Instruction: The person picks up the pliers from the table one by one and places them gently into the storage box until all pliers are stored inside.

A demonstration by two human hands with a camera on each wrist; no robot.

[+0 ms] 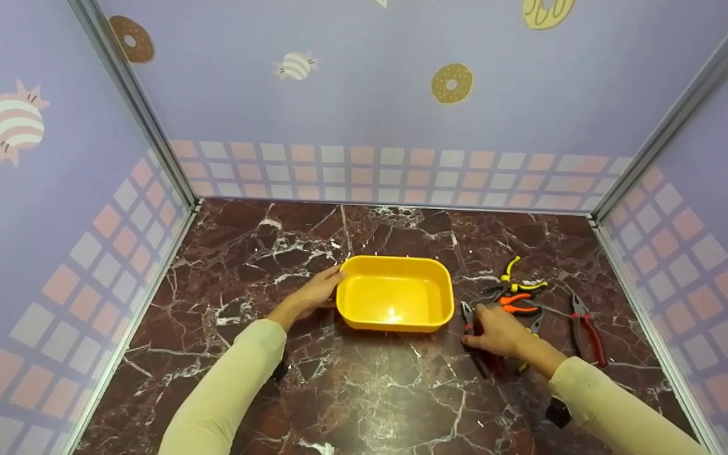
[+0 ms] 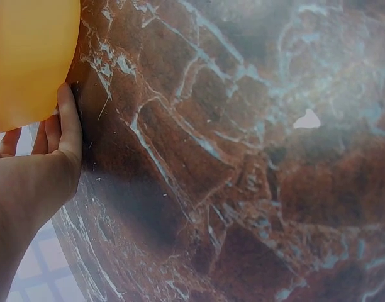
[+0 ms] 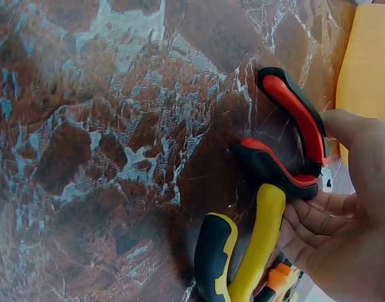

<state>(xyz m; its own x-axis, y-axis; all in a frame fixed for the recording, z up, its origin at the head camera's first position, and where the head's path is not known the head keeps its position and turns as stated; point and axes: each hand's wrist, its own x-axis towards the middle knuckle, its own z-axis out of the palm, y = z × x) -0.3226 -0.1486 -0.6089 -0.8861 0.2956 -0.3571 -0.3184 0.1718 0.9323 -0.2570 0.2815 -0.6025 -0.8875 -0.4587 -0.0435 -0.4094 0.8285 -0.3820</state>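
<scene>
Curled over the red-and-black pliers (image 3: pixel 292 141), the right hand (image 1: pixel 500 330) closes its fingers on the handles, apparently to lift them from the marble tabletop (image 1: pixel 364 392). Just left, the left hand (image 1: pixel 315 294) lays straight fingers against the yellow plastic tub (image 1: pixel 395 294), likely steadying it. Farther right lie yellow-handled pliers (image 1: pixel 519 278) and red-handled pliers (image 1: pixel 586 328).

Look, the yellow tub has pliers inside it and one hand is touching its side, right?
Not quite. The yellow tub is empty; the head view shows only its bare bottom. The pliers lie on the marble table to the tub's right, where the right hand rests on them. The left hand does touch the tub's side.
</scene>
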